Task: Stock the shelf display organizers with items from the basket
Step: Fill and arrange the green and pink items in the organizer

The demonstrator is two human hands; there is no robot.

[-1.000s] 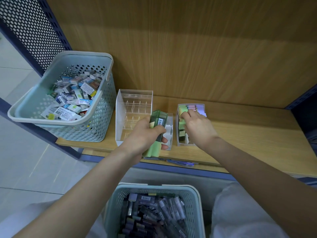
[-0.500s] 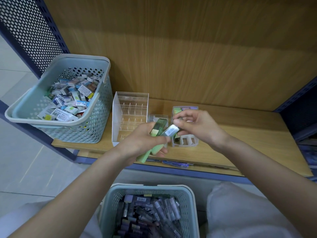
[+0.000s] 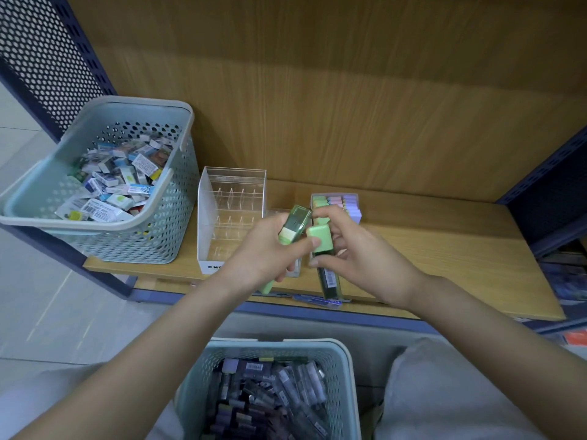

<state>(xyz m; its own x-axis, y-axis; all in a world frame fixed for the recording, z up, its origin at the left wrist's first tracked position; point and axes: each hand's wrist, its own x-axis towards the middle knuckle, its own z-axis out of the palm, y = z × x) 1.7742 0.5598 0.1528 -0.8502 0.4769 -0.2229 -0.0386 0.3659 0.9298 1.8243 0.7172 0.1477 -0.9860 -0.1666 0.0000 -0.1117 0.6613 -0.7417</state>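
Observation:
My left hand (image 3: 263, 252) grips a bundle of green highlighters (image 3: 293, 222) above the shelf's front edge. Just to its right, my right hand (image 3: 359, 258) holds one green highlighter (image 3: 320, 238), cap end up, its dark barrel pointing down toward me. Behind the hands stands a small clear organizer (image 3: 344, 201) filled with green, pink and purple caps. A taller clear organizer (image 3: 230, 214) with empty dividers stands to its left. The basket (image 3: 273, 392) of highlighters sits on my lap at the bottom of the view.
A second grey perforated basket (image 3: 104, 185) full of small boxed erasers stands on the wooden shelf (image 3: 444, 249) at the left. A wooden back panel rises behind. Blue metal uprights frame both sides. Some flat packets lie at the shelf's front edge.
My right hand came back from the small organizer, took one green highlighter from the bundle in my left hand and now holds it apart. The view shifted slightly down.

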